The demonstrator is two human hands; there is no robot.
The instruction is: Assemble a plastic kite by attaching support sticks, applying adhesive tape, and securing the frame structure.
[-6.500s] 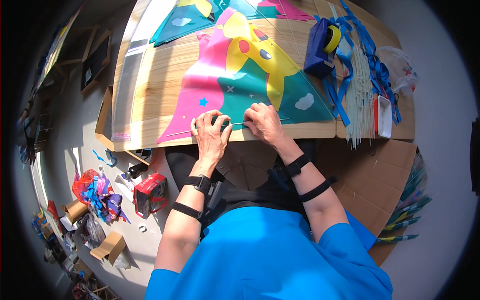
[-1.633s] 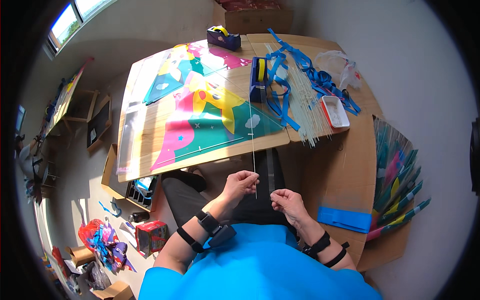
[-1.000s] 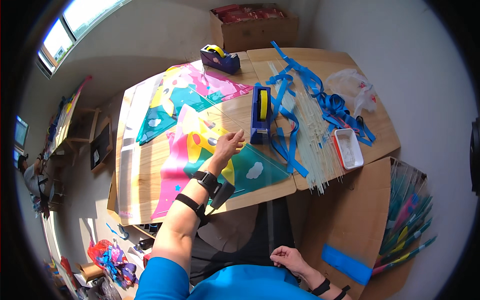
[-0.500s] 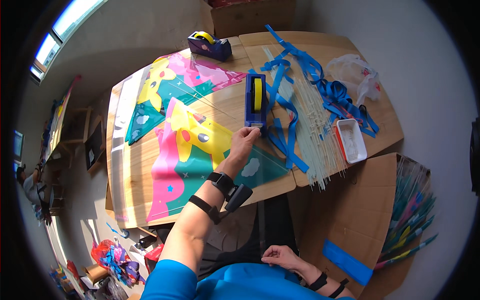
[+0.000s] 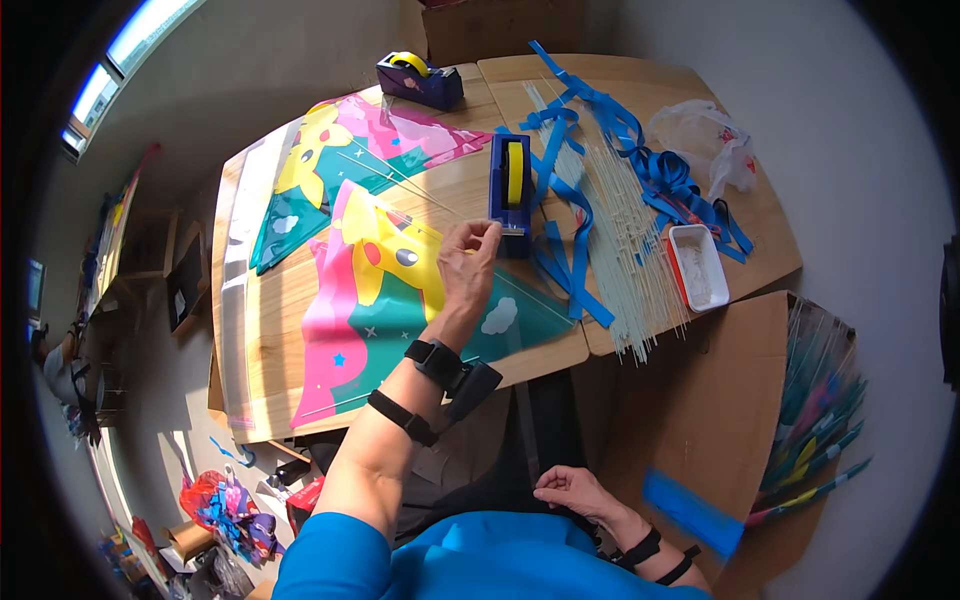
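My left hand reaches over the table with thumb and fingers pinched, beside the cutter end of a blue tape dispenser holding a yellow-cored roll. Whatever is between those fingertips is too small to make out. Under that hand and wrist lies a triangular kite sail, pink, green and yellow with a cartoon figure and a thin rod along its lower edge. Low in front of my body, away from the table, my right hand is loosely closed, and no object shows in it.
A second kite sail lies farther left, with thin rods on it. Behind stands another tape dispenser. On the right are blue ribbons, many pale rods, a white tray, a plastic bag and a cardboard box.
My left hand has lifted off the dispenser's cutter end and shifted slightly left and up, its fingers still pinched. My right hand has moved slightly right and up, still curled.
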